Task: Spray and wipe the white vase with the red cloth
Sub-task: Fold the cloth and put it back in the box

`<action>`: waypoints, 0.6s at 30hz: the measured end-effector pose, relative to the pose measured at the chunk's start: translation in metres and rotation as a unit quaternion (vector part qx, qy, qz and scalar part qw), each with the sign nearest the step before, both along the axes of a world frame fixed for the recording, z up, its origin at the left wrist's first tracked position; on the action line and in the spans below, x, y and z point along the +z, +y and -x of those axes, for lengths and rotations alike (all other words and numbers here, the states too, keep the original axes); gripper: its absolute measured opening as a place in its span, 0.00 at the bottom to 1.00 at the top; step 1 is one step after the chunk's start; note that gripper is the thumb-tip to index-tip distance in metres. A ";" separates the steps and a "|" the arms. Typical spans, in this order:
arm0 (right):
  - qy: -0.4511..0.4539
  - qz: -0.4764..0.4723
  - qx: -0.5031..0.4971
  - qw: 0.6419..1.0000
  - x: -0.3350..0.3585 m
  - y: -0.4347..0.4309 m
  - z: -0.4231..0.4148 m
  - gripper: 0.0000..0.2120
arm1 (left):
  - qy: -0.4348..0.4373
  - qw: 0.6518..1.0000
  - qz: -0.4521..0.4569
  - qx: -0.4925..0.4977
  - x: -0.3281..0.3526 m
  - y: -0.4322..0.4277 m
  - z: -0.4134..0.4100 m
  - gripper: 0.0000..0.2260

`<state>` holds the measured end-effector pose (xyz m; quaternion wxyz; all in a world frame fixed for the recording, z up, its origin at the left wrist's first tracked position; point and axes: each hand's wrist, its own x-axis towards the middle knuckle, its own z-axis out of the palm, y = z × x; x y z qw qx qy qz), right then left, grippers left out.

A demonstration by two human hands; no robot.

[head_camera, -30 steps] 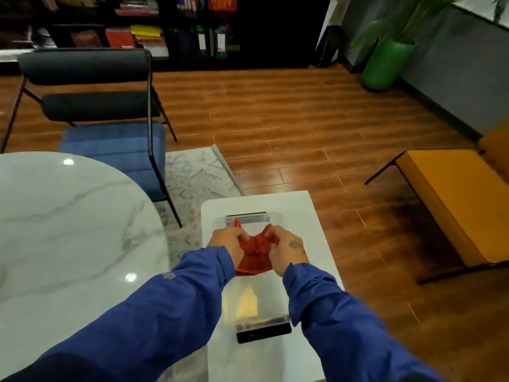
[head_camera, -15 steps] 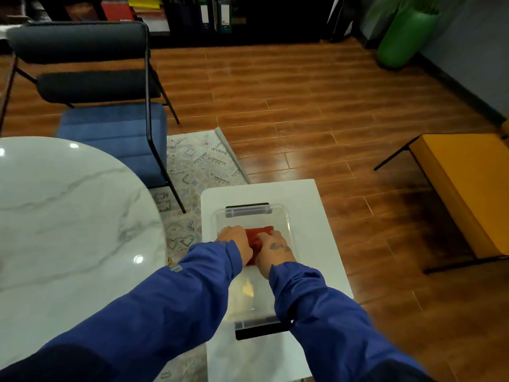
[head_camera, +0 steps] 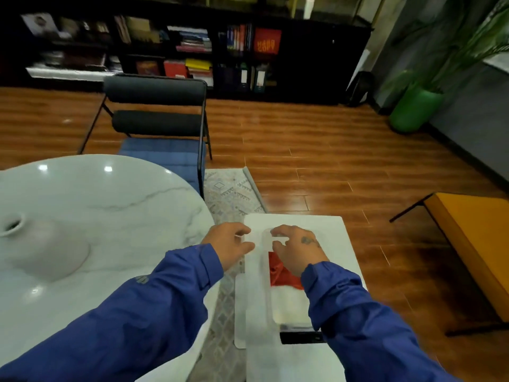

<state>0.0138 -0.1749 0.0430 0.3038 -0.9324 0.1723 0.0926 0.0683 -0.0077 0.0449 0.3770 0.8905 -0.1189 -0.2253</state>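
The red cloth (head_camera: 281,271) lies crumpled inside a clear plastic box (head_camera: 289,307) on the small white table (head_camera: 338,244). Both of my hands hover over the box's far end with fingers spread and nothing in them: my left hand (head_camera: 228,242) at its left corner, my right hand (head_camera: 298,250) above the cloth, partly covering it. The white vase (head_camera: 41,249) stands on the round marble table (head_camera: 110,210) at the far left, well away from both hands. No spray bottle is in view.
A blurred translucent lid-like sheet (head_camera: 249,307) lies along the box's left side, overhanging the small table's edge. A black chair with a blue seat (head_camera: 159,128) stands behind the marble table. A yellow bench (head_camera: 468,244) is on the right, and a green planter (head_camera: 413,108) at the back.
My hands pressed the red cloth down into the box, then let it go and lifted to the box's far end. The view has swung left, bringing the vase into sight.
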 end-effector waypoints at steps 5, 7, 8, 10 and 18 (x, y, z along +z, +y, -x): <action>-0.027 -0.028 0.074 0.997 0.028 0.089 0.000 0.16 | -0.021 0.999 0.003 0.046 0.019 0.094 0.021 0.18; -0.029 -0.042 0.092 0.994 0.033 0.133 0.003 0.16 | -0.021 0.997 0.001 0.072 0.024 0.140 0.032 0.19; -0.031 -0.045 0.101 0.993 0.034 0.152 0.004 0.16 | -0.023 0.996 0.004 0.084 0.027 0.158 0.035 0.19; -0.038 -0.055 0.123 0.990 0.035 0.195 0.005 0.14 | -0.030 0.993 0.008 0.115 0.033 0.204 0.046 0.18; -0.037 -0.104 0.250 0.962 0.036 0.368 0.014 0.13 | -0.056 0.964 0.025 0.260 0.051 0.377 0.097 0.16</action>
